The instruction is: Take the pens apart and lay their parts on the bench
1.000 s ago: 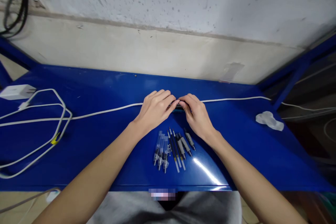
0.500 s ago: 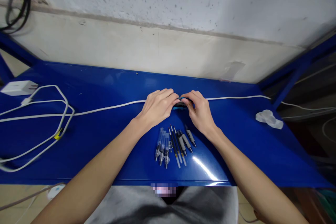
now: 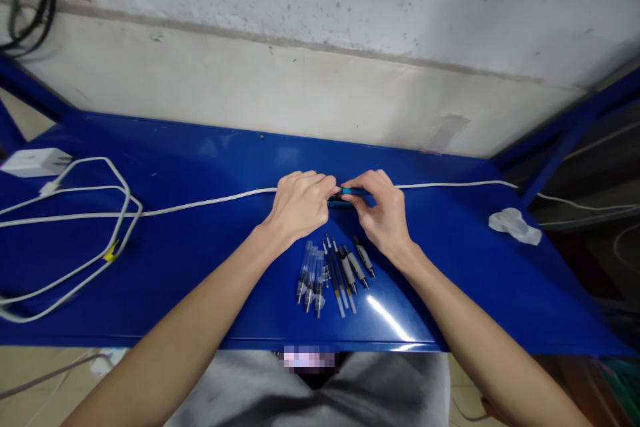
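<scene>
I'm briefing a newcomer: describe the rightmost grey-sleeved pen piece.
On the blue table, a row of pen parts lies between the forearms. At its right end is a short, dark pen piece with a grey sleeve. Unlike its two lookalikes, it lies slightly apart, nearest the right hand.

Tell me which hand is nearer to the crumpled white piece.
Right. The right hand is to the left of the crumpled white piece, with a gap between; the left hand is farther left.

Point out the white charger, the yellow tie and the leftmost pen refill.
White charger [image 3: 34,163]: head view, middle of its body.
Yellow tie [image 3: 111,254]: head view, its middle.
Leftmost pen refill [image 3: 341,305]: head view, its pale end.
</scene>
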A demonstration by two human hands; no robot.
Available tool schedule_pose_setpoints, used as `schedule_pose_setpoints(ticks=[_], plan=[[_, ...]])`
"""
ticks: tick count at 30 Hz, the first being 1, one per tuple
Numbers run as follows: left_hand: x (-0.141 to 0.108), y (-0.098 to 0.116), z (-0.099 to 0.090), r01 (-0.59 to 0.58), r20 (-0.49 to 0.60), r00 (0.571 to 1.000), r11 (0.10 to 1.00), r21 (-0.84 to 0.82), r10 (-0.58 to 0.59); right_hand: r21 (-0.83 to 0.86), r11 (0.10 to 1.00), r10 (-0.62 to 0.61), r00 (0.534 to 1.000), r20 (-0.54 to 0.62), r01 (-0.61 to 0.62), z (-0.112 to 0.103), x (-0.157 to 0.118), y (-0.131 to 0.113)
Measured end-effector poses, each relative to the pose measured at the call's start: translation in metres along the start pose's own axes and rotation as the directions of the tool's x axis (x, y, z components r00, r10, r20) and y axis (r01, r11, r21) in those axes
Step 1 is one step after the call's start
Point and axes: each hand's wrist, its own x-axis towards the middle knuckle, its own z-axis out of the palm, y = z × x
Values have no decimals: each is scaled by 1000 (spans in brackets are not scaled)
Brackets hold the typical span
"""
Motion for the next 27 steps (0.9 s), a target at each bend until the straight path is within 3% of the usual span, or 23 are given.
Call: schedule_pose_setpoints(ticks=[6, 12, 18, 24, 27], plan=[[0, -2, -2, 16, 20, 1000, 999, 39, -17, -64, 996, 74, 981, 181, -63, 1, 1, 1], [0, 1, -3, 3, 5, 1000, 998, 56, -4, -29, 999, 21, 999, 40, -20, 4, -3, 0], [0, 2, -1, -31, -4, 999, 998, 57, 32, -80, 996, 44, 981, 189, -29, 3, -3, -6], [-1, 1, 0, -15, -3, 1000, 999, 53, 15, -81, 997, -10, 999, 53, 15, 5, -4, -3], [-1, 1, 0, -9, -9, 1000, 999, 48, 10, -72, 997, 2, 998, 65, 3, 3, -3, -3]])
